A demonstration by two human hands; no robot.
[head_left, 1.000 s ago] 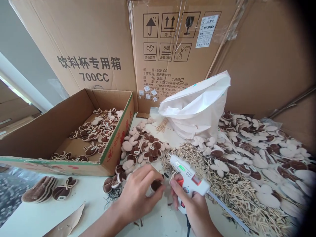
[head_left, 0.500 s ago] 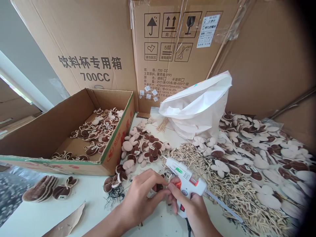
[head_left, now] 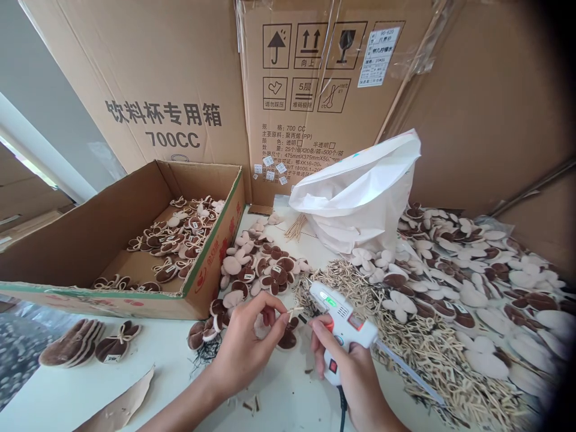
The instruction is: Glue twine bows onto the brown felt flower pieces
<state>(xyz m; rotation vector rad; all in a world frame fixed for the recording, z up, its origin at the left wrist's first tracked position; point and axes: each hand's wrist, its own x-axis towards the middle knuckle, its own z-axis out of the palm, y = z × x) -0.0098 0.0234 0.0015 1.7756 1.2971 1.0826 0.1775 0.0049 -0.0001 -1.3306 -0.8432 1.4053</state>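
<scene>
Fingers of your left hand (head_left: 245, 354) pinched a cord bow (head_left: 295, 311) at lower centre, above a brown pad (head_left: 287, 340); your right hand (head_left: 355, 369) gripped the glue gun (head_left: 344, 318), its nozzle just right of the bow.

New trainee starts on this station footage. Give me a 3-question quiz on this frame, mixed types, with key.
1. True or false: the right hand grips the glue gun.
2. What does the left hand pinch between thumb and forefinger? A) scissors B) a beige cord piece C) a sticker
3. Fill in: the white bag lies to the ___ of the open box.

Key: 1 true; 2 B; 3 right.
</scene>
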